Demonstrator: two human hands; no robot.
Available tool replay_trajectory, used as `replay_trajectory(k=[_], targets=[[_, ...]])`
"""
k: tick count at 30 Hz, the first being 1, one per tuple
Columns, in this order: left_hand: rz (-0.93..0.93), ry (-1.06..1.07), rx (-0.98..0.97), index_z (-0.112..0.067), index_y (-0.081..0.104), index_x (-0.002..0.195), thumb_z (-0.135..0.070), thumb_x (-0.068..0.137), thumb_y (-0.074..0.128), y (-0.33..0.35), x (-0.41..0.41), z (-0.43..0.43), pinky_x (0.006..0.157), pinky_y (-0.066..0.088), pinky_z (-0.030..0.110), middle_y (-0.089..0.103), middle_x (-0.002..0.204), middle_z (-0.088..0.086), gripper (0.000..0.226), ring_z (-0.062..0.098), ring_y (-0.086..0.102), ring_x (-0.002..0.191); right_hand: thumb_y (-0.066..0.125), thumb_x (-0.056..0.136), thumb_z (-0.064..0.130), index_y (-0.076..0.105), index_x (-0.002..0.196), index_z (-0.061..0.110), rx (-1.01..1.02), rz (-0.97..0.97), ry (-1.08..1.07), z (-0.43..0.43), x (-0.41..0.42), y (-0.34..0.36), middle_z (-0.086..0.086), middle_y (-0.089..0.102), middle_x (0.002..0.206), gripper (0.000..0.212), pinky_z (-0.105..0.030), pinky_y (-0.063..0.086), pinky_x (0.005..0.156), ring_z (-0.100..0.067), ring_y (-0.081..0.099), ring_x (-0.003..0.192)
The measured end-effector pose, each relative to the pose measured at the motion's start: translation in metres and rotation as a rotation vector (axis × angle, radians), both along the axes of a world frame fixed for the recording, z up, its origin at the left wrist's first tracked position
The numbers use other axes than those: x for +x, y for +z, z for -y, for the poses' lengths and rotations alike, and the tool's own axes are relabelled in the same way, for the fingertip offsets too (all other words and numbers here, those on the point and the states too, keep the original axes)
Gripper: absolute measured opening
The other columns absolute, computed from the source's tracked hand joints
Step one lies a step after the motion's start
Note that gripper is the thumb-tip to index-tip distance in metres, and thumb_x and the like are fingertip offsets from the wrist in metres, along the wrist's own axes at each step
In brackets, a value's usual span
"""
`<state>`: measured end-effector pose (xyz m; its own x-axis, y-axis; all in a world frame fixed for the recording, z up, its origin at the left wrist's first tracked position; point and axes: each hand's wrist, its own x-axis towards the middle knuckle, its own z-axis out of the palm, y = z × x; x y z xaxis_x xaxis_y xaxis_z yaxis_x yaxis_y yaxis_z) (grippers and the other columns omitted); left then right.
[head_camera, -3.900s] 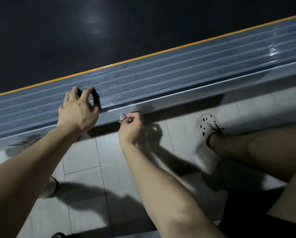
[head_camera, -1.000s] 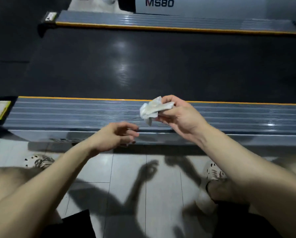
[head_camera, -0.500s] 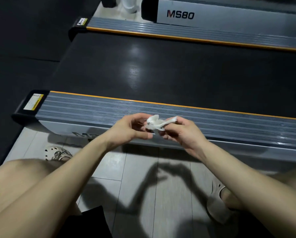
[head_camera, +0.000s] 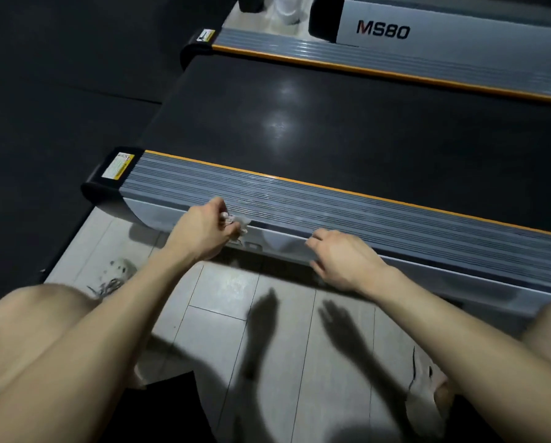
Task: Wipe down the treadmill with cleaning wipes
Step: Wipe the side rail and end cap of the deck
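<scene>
Near the side rail's (head_camera: 363, 215) labelled end cap (head_camera: 119, 166), we are pinching the crumpled wipe (head_camera: 240, 223) in our left hand (head_camera: 203, 231) and pressing it on the rail's near edge. Our right hand (head_camera: 341, 260) is resting loose and empty further along. The rail's long right stretch and the black belt (head_camera: 331, 129) are seemingly awaiting wiping, and nothing is blocking them.

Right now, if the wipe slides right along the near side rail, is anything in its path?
Yes: the right hand sits on the side rail's near edge, just right of the wipe that the left hand pinches. The ribbed top past it shows nothing else.
</scene>
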<state>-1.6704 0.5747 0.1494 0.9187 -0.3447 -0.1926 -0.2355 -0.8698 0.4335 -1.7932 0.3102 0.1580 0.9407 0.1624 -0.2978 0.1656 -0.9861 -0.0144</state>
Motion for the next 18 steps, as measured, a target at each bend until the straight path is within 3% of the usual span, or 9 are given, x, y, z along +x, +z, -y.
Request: replay_trajectory(k=[5, 10, 18], targets=[[0.053, -0.064, 0.118, -0.026, 0.055, 0.105, -0.050, 0.095, 0.069, -0.008, 0.023, -0.014, 0.074, 0.057, 0.041, 0.073, 0.095, 0.002, 0.029, 0.033, 0.071, 0.092, 0.053, 0.103, 0.037, 0.062, 0.120, 0.019, 0.061, 0.059, 0.051, -0.022, 0.033, -0.006, -0.003, 0.061, 0.117, 0.026, -0.040, 0.052, 0.087, -0.030, 0.063, 0.112], [0.030, -0.153, 0.216, -0.025, 0.055, 0.103, -0.044, 0.096, 0.065, 0.001, 0.066, -0.023, 0.073, 0.053, 0.040, 0.072, 0.094, 0.002, 0.023, 0.034, 0.067, 0.091, 0.054, 0.103, 0.034, 0.064, 0.105, 0.017, 0.110, 0.114, 0.050, -0.052, 0.122, -0.018, -0.006, 0.062, 0.105, 0.019, -0.043, 0.052, 0.083, -0.035, 0.065, 0.103], [-0.064, 0.087, 0.115, -0.025, 0.058, 0.093, -0.038, 0.091, 0.070, 0.011, 0.107, -0.111, 0.076, 0.058, 0.044, 0.058, 0.094, -0.002, 0.018, 0.028, 0.064, 0.088, 0.053, 0.105, 0.031, 0.070, 0.119, 0.015, 0.196, 0.049, 0.057, -0.145, 0.245, -0.011, -0.004, 0.066, 0.119, 0.027, -0.041, 0.053, 0.090, -0.030, 0.063, 0.112]])
